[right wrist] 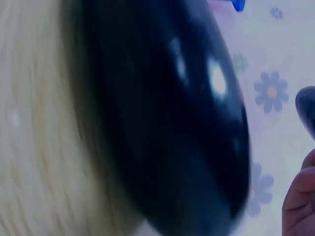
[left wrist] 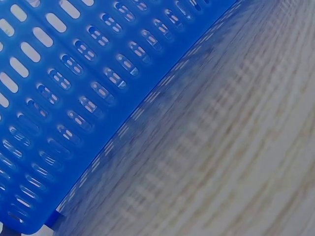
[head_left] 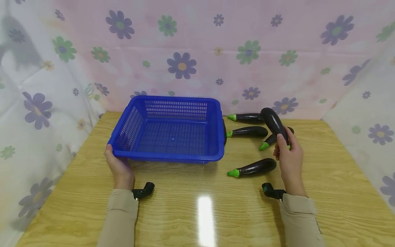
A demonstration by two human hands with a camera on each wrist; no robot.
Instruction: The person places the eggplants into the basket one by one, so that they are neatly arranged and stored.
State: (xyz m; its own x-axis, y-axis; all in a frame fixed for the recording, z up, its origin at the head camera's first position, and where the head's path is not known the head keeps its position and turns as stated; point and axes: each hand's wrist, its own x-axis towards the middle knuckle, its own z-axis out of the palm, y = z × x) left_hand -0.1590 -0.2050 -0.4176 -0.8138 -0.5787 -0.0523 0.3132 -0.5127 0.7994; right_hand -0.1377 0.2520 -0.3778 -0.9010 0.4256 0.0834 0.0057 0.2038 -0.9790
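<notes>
At its front left corner, a blue plastic basket is gripped by my left hand, thumb over the rim. The basket's slotted wall fills the upper left of the left wrist view. My right hand holds a dark eggplant near its green stem end, the rounded end pointing up and away. In the right wrist view its tip and my fingers show at the right edge. Below that hand lies another eggplant, partly hidden by the held one.
Two eggplants, one at the back and one before it, lie right of the basket. A nearer eggplant looms large in the right wrist view. Behind the basket's right rim a dark shape peeks out. Flowered cloth encloses the wooden table.
</notes>
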